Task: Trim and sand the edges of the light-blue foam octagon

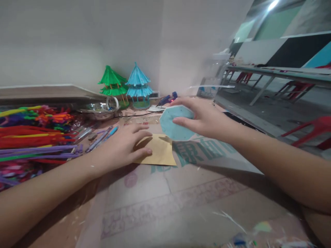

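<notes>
Singly, one pale-blue many-sided panel (172, 130) is held above the worktable (165, 220), pinched between the thumb and fingers of the right hand (200, 115); part of its face is covered by the thumb, so its sides cannot all be counted. Just beside it, one yellow sheet (161, 151) is touched by the left hand (126, 143), which is loosely spread with nothing gripped; the sheet's left part is hidden beneath. Behind, two roofed models are seen, one green (113, 82) and one blue (139, 81), and one glue gun (167, 100) is partly blocked by the right hand. To the left, one metal bowl (97, 112) is placed near bundled fuzzy stems (33, 134), too many to be counted and cut off by the frame. At right, red stools (315, 129) are blurred.
</notes>
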